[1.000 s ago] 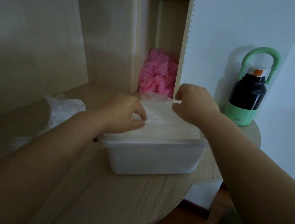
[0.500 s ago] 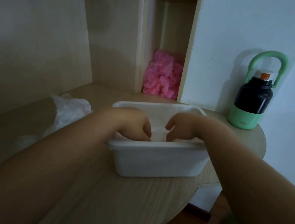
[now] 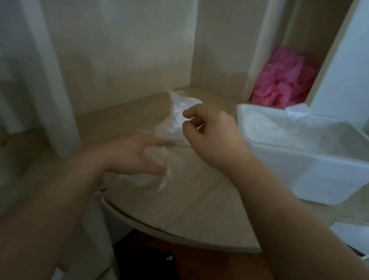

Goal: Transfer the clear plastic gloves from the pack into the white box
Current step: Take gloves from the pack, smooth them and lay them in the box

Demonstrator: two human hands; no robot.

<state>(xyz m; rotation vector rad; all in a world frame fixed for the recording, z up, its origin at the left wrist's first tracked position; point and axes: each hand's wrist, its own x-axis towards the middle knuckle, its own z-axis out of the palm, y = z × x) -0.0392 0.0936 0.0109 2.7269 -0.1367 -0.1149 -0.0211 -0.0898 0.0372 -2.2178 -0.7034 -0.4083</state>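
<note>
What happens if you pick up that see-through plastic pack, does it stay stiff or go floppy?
Probably floppy: the pack lies crumpled and wrinkled on the table, bunching by the left hand. It is likely very light, since the film looks thin enough to see through. It should not roll; it sags shapeless against the tabletop.

Left hand touching glove pack, white box beside
</note>
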